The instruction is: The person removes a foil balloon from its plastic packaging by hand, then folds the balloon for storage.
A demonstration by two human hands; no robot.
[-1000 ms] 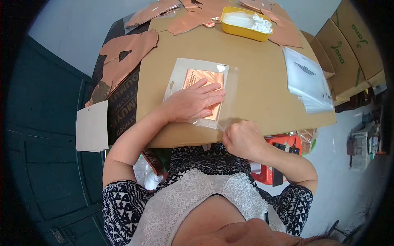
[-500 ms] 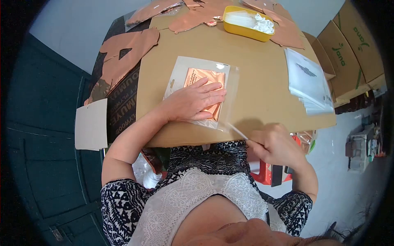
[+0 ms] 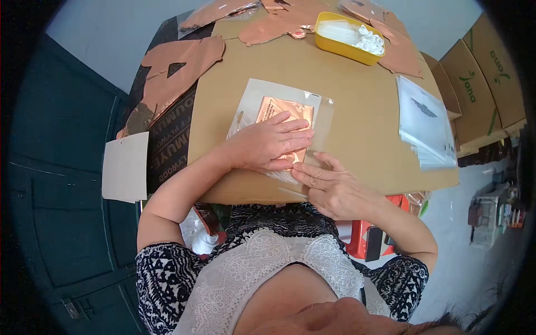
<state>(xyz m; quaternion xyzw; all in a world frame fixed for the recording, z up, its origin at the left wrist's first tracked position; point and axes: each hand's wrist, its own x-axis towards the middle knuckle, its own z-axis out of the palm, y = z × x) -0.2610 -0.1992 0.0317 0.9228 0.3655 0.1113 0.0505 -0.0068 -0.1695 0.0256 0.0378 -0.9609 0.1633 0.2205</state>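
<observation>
A folded copper-coloured foil packet (image 3: 286, 106) lies inside a clear plastic bag (image 3: 251, 92) on the cardboard-covered table. My left hand (image 3: 271, 142) rests flat over the packet, fingers stretched out and a little apart, covering much of it. By the bag's lower right corner is my right hand (image 3: 332, 187), its thumb and finger at the packet's lower edge near my left thumb. A thin, pale straw (image 3: 291, 192) sticks out leftward from beneath the right hand's curled fingers. Its other end is hidden.
A yellow tray (image 3: 349, 52) with clear straws and white ribbon stands at the back. Flat copper foil balloons (image 3: 178, 67) lie along the left and far edges. Clear bags (image 3: 424, 120) are stacked at right, near cardboard boxes (image 3: 477, 84). White card (image 3: 125, 167) hangs at the left edge.
My right hand has moved up and left from the table's front edge to the bag's corner, bringing the straw with it. My left hand stays on the packet.
</observation>
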